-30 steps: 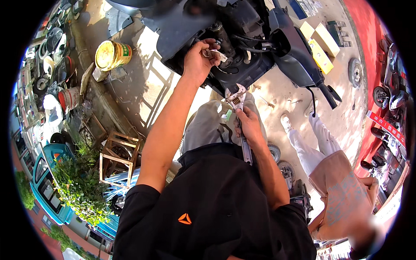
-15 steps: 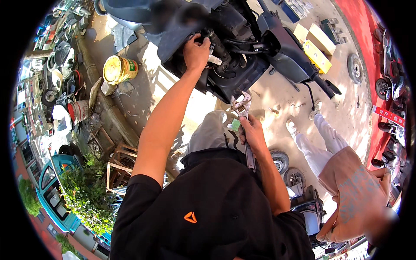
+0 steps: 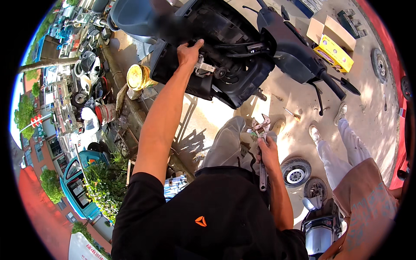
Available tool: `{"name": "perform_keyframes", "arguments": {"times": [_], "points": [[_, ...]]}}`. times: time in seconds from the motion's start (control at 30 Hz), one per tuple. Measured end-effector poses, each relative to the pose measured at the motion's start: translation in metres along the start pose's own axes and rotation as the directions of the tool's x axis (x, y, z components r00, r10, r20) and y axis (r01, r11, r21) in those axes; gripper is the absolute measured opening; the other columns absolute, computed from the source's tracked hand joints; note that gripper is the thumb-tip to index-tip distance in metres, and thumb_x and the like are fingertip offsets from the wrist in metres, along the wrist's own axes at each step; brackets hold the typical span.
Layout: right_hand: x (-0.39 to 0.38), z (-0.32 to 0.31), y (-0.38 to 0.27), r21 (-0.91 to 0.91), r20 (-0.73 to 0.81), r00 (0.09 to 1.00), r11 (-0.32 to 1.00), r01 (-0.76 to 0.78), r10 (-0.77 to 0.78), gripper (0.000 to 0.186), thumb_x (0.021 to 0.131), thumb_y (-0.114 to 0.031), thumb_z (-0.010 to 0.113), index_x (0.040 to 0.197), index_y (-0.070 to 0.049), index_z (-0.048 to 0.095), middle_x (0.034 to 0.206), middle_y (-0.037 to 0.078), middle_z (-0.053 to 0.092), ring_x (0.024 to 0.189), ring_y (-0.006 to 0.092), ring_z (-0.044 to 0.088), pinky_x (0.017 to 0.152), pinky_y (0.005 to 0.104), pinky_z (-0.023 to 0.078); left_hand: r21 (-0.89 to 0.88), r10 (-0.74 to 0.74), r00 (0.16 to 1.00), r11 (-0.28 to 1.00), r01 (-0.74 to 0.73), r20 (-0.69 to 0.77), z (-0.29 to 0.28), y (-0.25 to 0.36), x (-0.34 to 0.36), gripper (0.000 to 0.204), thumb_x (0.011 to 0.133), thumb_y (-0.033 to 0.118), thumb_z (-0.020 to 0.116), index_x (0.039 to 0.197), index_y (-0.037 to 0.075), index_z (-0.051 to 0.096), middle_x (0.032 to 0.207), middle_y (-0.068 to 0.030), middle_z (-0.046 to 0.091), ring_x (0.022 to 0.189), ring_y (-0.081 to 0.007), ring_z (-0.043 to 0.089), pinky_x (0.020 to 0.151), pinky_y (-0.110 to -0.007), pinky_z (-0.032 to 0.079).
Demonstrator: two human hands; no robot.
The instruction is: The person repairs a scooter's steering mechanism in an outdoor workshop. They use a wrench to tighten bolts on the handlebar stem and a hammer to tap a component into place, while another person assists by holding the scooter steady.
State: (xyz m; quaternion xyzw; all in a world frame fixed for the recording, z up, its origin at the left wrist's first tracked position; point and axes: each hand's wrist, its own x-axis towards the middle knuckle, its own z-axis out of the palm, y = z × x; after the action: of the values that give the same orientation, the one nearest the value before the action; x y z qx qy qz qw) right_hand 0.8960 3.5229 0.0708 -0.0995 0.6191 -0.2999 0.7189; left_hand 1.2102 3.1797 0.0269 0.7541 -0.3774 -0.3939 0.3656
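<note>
My left hand [image 3: 189, 53] is up inside the opened front body of a black scooter [image 3: 294, 60], fingers curled among dark parts; what they grip is hidden. A silver metal fitting [image 3: 203, 67] sits just below the fingers, beside black cables [image 3: 238, 50]. Low in front of my body, my right hand [image 3: 267, 151] is closed around the handle of a large adjustable wrench [image 3: 262, 171], its worn jaw pointing up, clear of the scooter.
A person in white trousers [image 3: 346, 145] stands at my right. Around are loose wheels [image 3: 296, 175], an open yellow box [image 3: 333, 52], a yellow bucket [image 3: 139, 76], a long-handled tool [image 3: 292, 114], a curb with piled parts and plants [image 3: 102, 186] on the left.
The view has shifted, moving the wrench and right hand right and down in the picture. My left fingers have moved from the silver fitting to just above it, deeper among the dark parts.
</note>
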Motion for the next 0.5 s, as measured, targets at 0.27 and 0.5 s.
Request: {"name": "perform_keyframes", "arguments": {"times": [0.27,0.5], "points": [[0.002,0.006,-0.034,-0.171,0.002,0.996,0.981,0.087,-0.088,0.024,0.105,-0.022,0.063,0.116,0.000,0.058,0.068,-0.001,0.052,0.046,0.0082,0.047,0.041,0.0267,0.037,0.077,-0.036,0.980,0.996,0.052,-0.198,0.003,0.002,0.002,0.053,0.077,0.032,0.092,0.102,-0.010,0.073,0.101,-0.0204,0.076,0.092,-0.0303,0.071,0.086,-0.041,0.052],[0.008,0.059,-0.088,-0.113,0.193,0.944,0.949,0.294,-0.269,0.025,0.103,-0.025,0.068,0.110,-0.003,0.060,0.073,0.000,0.057,0.056,0.0068,0.051,0.050,0.0253,0.042,0.305,0.125,0.958,0.951,-0.042,-0.260,0.019,0.018,-0.004,0.054,0.077,0.036,0.092,0.095,-0.011,0.074,0.098,-0.0202,0.076,0.089,-0.0282,0.069,0.085,-0.042,0.051]]}}
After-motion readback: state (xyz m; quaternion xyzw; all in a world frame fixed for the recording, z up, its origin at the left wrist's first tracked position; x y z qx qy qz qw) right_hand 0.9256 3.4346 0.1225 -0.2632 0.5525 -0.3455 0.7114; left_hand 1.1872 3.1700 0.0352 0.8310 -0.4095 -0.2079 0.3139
